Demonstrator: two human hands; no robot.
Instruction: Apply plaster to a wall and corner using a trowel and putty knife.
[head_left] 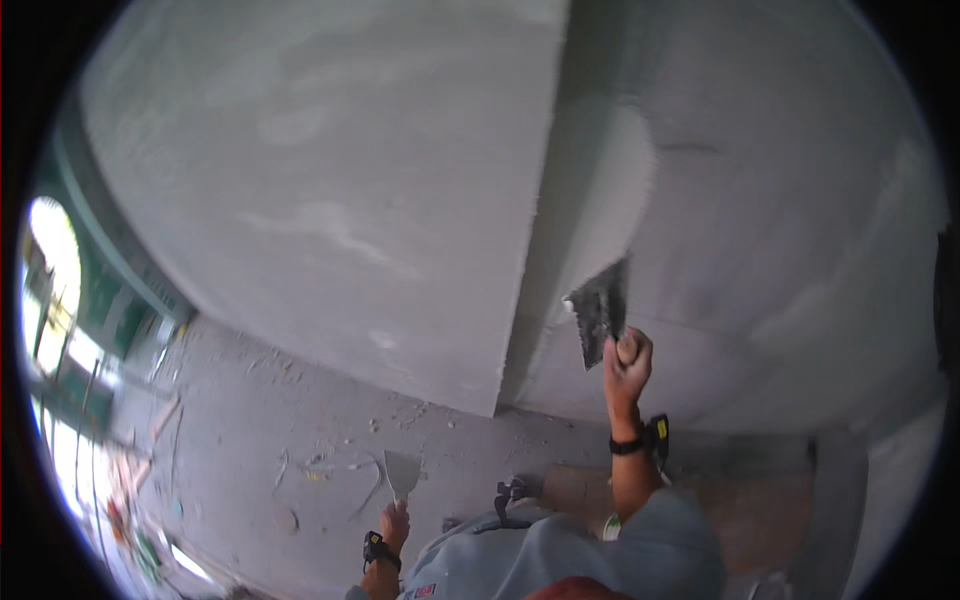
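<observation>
My right hand [627, 372] is closed round the handle of a dark, wide-bladed plastering trowel [602, 305], raised against the grey wall. The blade sits by the lower end of a paler strip of wet plaster [610, 200] in the inner corner; a whitish dab shows at its left edge. Low beside my body, my left hand [395, 525] grips the handle of a putty knife [402, 473], its light blade pointing up and away from the wall. Both wrists carry dark strapped devices.
A projecting wall section [340, 180] with a sharp vertical edge stands left of the corner. Scraps and crumbs litter the grey floor [250, 420]. A brown board [750, 510] lies at lower right. Bright openings [60, 260] and piled debris [130, 500] are at far left.
</observation>
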